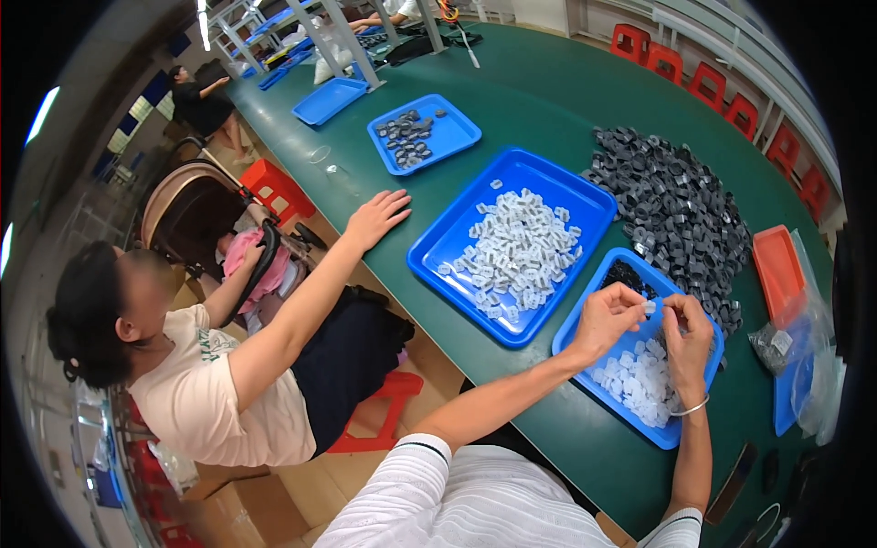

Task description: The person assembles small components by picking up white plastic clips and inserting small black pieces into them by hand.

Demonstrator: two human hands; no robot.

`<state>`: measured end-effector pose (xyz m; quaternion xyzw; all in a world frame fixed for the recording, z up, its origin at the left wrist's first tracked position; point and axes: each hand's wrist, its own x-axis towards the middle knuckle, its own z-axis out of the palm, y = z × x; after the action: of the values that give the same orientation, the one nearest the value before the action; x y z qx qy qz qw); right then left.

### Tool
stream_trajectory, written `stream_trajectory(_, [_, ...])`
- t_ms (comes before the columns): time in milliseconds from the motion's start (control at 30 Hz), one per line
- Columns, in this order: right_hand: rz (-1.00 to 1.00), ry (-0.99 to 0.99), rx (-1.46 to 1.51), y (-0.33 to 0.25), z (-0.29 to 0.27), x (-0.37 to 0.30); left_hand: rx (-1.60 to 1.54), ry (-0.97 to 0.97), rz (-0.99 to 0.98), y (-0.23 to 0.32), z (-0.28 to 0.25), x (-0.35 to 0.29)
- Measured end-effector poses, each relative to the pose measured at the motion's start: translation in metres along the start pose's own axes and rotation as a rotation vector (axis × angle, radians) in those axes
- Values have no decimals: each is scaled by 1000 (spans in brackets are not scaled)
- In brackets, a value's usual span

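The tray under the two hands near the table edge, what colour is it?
Blue. The tray shows best in the head view, holding small clear and dark parts on the green table.

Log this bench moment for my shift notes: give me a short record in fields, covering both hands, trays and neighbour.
left hand: pinches a small clear part
right hand: fingertips meet the same part
near tray: blue, holds clear and black pieces
middle tray: blue, white pieces
loose pile: dark grey rings on the green table
neighbour's hand: flat on the table edge
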<state>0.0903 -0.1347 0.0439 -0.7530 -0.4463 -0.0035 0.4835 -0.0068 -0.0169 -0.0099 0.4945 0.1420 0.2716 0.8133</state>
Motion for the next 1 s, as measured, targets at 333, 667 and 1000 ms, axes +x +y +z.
stream_trajectory(333, [117,-91,271,11,0,-2,31,-44,-48,2,4,-4])
stream_trajectory(667, [220,-46,446,12,-5,3,35,-61,-27,3,4,-4])
stream_trajectory(1000, [269,-37,514,7,6,0,3,40,-61,11,-1,-1])
